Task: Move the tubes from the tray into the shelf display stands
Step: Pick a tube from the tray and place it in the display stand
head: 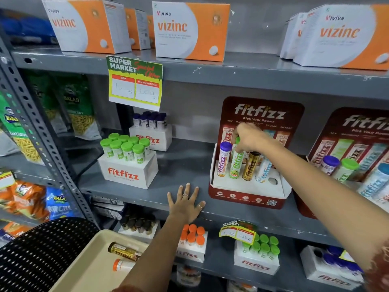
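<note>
A red fitfizz display stand (248,197) sits on the middle shelf. It holds a purple-capped tube (223,159), a green-capped tube (236,164), a gold tube (250,165) and a pale blue tube (263,170); one hole (273,180) at its right is open. My right hand (249,138) grips the top of the green-capped tube, which stands in its slot. My left hand (187,202) lies flat with fingers spread on the shelf edge. A beige tray (92,264) at the bottom left carries a gold tube (124,251) and an orange-capped tube (124,265).
A second red display stand (347,157) with tubes stands at the right. White fitfizz boxes with green caps (128,161) and purple caps (150,131) sit at the left of the shelf. Vizinc boxes (189,30) fill the shelf above. A black perforated chair back (42,249) is beside the tray.
</note>
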A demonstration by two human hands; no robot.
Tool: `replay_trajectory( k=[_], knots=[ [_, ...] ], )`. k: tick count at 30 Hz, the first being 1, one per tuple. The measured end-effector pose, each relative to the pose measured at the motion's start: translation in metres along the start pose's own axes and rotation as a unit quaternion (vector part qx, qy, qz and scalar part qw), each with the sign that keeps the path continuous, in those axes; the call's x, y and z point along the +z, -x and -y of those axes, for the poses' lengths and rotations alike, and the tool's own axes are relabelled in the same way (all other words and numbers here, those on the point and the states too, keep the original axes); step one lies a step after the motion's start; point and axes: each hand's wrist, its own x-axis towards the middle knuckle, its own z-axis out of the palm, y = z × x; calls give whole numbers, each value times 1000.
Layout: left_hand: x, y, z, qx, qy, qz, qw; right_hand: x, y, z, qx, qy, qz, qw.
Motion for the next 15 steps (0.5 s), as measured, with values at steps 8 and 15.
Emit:
replay_trajectory(
  k=[8, 15],
  knots=[
    [1, -1, 0, 1, -14, -3, 1000, 9, -5, -7, -3, -10, 16, 1000],
    [6, -6, 3, 4, -6, -9, 1000, 21, -4, -10, -31, 7, 21, 999]
  ],
)
